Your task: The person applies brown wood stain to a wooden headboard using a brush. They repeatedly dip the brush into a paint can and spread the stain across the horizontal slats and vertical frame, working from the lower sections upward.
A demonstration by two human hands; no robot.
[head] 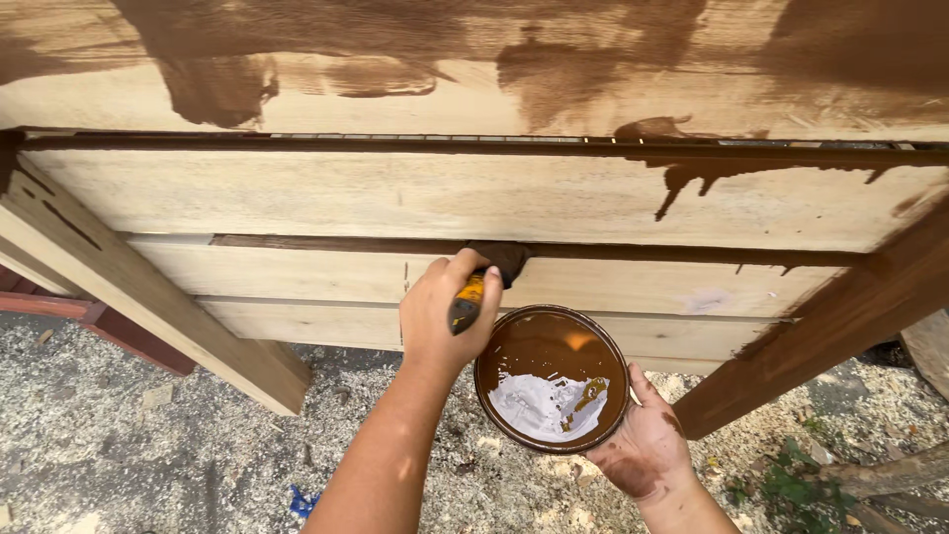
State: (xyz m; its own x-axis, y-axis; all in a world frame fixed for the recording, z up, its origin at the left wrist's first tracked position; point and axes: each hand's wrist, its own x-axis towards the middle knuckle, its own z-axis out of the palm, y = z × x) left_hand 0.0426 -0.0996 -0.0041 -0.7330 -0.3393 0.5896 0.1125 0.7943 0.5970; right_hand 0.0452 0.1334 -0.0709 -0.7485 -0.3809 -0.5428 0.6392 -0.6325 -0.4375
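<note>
Brown stain low in round tin [551,379], right hand [647,447] beneath.

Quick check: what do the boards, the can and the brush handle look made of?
Boards: bare pale wood with visible grain, partly coated in brown stain. Can, in the right hand: probably metal, judging by its thin round rim; glossy brown liquid inside. Brush, in the left hand: yellow-and-black handle, probably plastic; bristles stained dark.

left hand [447,314]: forearm rising from 6 o'clock toward 12, fingers curled in a closed grip.
right hand [647,450]: stained palm upturned, fingers pointing toward 10 o'clock.
</note>
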